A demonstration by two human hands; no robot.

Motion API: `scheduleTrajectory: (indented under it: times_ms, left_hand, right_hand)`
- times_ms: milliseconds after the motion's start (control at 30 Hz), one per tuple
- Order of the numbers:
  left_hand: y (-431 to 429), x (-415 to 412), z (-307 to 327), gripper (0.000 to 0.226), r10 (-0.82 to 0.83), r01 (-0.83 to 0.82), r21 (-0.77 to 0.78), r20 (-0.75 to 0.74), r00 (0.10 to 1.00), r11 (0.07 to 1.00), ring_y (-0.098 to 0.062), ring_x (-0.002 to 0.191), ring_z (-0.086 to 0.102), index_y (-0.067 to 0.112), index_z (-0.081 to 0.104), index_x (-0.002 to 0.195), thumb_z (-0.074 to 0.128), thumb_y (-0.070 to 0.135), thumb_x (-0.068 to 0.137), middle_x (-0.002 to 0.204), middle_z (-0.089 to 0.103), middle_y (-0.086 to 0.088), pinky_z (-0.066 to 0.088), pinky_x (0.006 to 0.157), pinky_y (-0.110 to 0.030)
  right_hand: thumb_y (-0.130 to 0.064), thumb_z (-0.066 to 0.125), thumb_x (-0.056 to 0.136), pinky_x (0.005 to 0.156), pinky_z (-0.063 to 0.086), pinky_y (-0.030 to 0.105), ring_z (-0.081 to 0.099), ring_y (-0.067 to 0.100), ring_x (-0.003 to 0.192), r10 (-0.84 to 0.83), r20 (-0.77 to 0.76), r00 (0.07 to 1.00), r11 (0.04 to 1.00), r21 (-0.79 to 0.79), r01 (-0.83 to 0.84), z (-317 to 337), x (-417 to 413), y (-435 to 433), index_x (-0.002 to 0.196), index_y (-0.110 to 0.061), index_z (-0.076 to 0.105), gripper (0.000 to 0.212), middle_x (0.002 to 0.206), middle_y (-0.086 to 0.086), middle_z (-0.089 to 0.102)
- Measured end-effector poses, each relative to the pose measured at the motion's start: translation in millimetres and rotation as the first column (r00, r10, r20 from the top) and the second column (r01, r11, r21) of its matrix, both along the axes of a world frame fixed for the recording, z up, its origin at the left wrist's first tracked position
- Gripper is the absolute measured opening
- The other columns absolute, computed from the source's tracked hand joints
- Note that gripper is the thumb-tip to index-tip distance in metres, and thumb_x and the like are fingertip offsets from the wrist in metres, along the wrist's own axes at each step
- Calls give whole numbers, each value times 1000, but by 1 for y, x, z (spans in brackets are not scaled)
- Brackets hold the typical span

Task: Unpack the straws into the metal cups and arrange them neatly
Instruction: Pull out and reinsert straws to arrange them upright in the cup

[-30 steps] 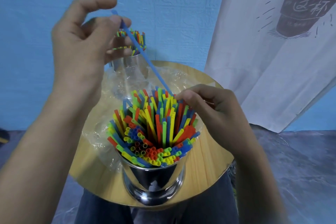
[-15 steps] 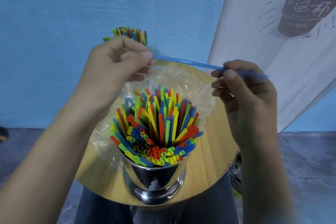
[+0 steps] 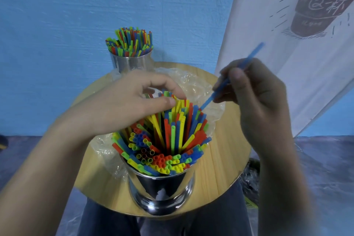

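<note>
right hand (image 3: 256, 101) pinches blue straw (image 3: 232, 76) mid-length, tip beside near cup (image 3: 162, 189).

light's soft and even, pretty bright, coming from above-ish, with no hard shadows anywhere. the shiny steel cup (image 3: 161, 188) up close has a dark reflection in the middle and pale streaks down its sides. the crinkled clear plastic bag (image 3: 193, 84) picks up mild white glare. the right hand (image 3: 254, 101) and the thin blue plastic straw (image 3: 220, 92) are smeared, while the left hand (image 3: 124, 105) and packed coloured straws (image 3: 168, 140) look crisp. the forearms go mushy and stretched at the bottom corners, and the round wooden tabletop (image 3: 226, 159) bulges from the wide lens.
</note>
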State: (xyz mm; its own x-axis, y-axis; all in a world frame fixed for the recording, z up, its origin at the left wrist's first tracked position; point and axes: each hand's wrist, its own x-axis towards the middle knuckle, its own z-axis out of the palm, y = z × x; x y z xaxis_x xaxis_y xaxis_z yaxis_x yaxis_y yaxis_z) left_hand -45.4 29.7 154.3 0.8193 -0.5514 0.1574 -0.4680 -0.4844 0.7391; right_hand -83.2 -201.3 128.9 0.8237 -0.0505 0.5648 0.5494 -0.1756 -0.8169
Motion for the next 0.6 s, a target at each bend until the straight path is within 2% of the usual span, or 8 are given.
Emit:
scheduleTrajectory:
  times_ms: [67,133,200,233,300,400,467,600]
  left_hand:
    - [4,1,0,17,12,-13,-23,-15,1000,1000,3,106,68,35,76,101,66,22,97,106,75,22,49,95,-26]
    - [8,2,-1,12,22,-24,-54,-32,999,998,-4,109,70,33,77,101,68,25,99,110,76,15,53,102,-39]
    - [10,1,-1,11,23,-26,-75,-45,999,997,-7,112,69,32,76,99,67,26,99,113,76,12,52,105,-45]
    - [11,1,0,12,23,-27,-81,-57,998,996,-6,113,69,31,76,99,67,23,99,114,76,13,51,106,-45]
    - [11,1,0,15,23,-28,-79,-69,997,996,-3,114,68,29,76,99,65,19,99,114,75,15,50,107,-42]
    - [10,2,-2,8,14,-18,-69,-56,998,997,-5,113,68,33,76,98,69,28,97,116,74,15,50,104,-39]
    - [10,2,-2,7,12,-15,-55,-50,999,998,-5,112,67,35,75,100,73,34,93,116,73,15,51,101,-36]
    - [8,3,-3,16,22,-24,-30,-54,998,999,-2,110,66,33,72,107,73,31,91,113,72,17,52,96,-32]
  right_hand:
    - [-10,54,105,75,57,34,71,20,78,28,-52,998,997,-69,-31,-1,-2,6,111,-19,61,12,85,6,72]
    - [-13,65,100,79,59,44,74,19,80,-14,-82,997,994,-111,5,-4,-3,11,123,-30,54,31,86,1,74]
    - [-17,72,97,79,59,53,75,20,79,-60,-77,995,990,-135,49,-4,-4,14,128,-39,46,46,88,-3,74]
    - [-18,72,96,78,59,54,75,20,79,-70,-72,995,988,-140,59,-5,-4,14,127,-39,47,45,88,-4,74]
    - [-21,70,98,78,59,53,74,20,81,-63,-68,996,986,-157,51,-7,-2,14,119,-36,55,30,87,-4,75]
    - [-27,65,99,77,59,51,73,19,88,-74,-56,996,975,-212,61,-12,1,11,105,-34,68,10,91,-9,76]
    - [-29,64,99,78,59,45,71,16,94,-82,-64,995,957,-282,61,-14,4,8,100,-31,73,9,94,-13,74]
    - [-34,62,99,80,57,33,67,12,106,15,-186,982,925,-370,-84,-16,6,8,97,-23,79,20,104,-16,72]
